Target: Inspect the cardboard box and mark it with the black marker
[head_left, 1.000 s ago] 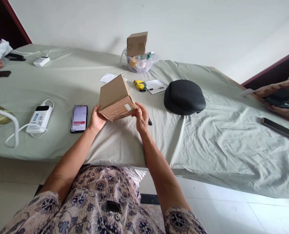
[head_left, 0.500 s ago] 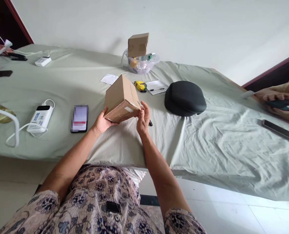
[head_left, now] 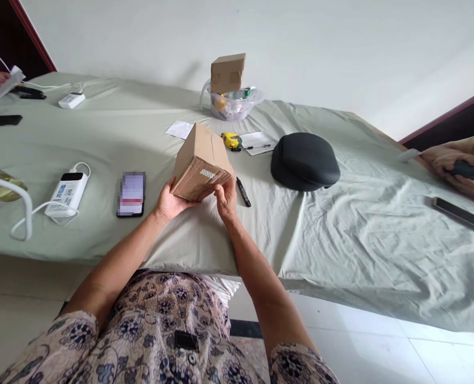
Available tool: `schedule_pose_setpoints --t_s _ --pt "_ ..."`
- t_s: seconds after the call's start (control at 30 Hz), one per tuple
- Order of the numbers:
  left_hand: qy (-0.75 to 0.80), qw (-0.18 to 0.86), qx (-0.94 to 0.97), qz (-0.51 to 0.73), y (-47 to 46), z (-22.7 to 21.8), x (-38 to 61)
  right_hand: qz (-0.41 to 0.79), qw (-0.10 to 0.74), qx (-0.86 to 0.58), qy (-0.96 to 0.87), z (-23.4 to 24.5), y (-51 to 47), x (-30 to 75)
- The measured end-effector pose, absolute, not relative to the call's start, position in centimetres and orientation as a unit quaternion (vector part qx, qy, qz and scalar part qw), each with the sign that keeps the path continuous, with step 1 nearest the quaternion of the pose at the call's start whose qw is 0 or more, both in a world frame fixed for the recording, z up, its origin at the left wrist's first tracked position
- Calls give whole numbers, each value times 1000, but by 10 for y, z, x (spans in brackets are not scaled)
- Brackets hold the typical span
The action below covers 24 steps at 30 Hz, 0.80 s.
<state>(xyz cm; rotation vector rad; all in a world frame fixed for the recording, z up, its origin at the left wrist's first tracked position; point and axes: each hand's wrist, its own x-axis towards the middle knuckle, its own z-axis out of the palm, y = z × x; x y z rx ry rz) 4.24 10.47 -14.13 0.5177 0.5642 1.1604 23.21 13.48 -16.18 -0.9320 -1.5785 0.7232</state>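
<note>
Your left hand (head_left: 168,202), fingers beneath, supports the tilted box (head_left: 205,152) while your right hand (head_left: 227,201) holds its right edge between thumb and fingers, likely for stability.

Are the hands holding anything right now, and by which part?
A cardboard box: the left hand holds its lower left corner, the right hand its lower right side.

The left hand (head_left: 167,204) and right hand (head_left: 226,200) hold 1 tilted cardboard box (head_left: 205,157) (a black marker (head_left: 244,192) lies nearby).
</note>
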Motion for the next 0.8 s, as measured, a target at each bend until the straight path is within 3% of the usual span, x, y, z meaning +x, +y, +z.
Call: schedule_pose_setpoints --t_s 0.33,0.53,0.7,0.8 --pt "226 761 224 566 99 -128 43 310 486 -421 -700 -181 137 218" --pt "286 737 212 574 103 -136 48 310 497 -432 -686 -183 139 224" --pt "350 633 256 642 103 -141 51 318 518 -451 -653 -186 143 223" --pt "349 624 313 626 100 -140 51 327 527 -444 -646 -186 143 221"
